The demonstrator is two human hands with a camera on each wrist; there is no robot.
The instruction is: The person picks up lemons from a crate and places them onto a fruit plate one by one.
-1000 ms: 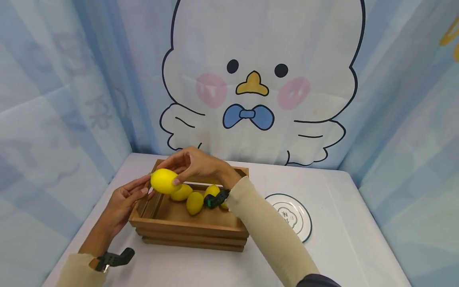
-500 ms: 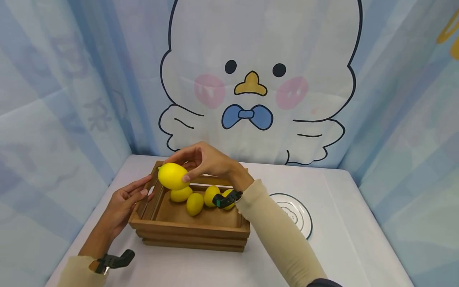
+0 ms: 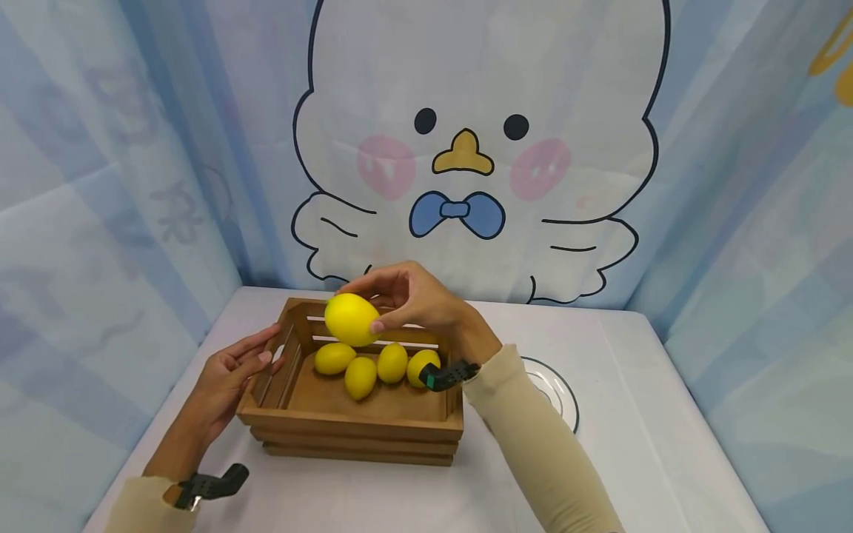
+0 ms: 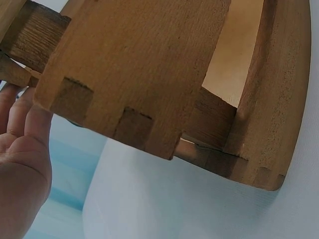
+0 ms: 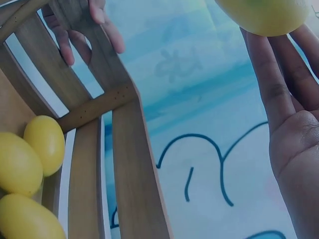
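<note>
My right hand [image 3: 429, 302] holds a yellow lemon [image 3: 351, 320] above the back left part of a slatted wooden crate [image 3: 353, 429], pinched between thumb and fingers. The right wrist view shows the underside of that lemon [image 5: 269, 17] at the fingertips. At the crate's left end, my left hand [image 3: 223, 381] grips the end board by its handle hole, with fingertips inside. From the left wrist, its palm [image 4: 25, 154] appears under the crate's corner. Several lemons [image 3: 360, 378] lie on the crate floor; the rightmost is partly behind the wrist camera.
A white plate [image 3: 566, 403] with a dark rim rests on the white tabletop [image 3: 640, 444] right of the crate, partly covered by my right sleeve. Curtains with a cartoon bird [image 3: 460, 244] enclose the table at the back and sides.
My right hand has carried the lemon rightward and slightly up, from beside my left hand to over the crate. The left hand stays at the crate's end.
</note>
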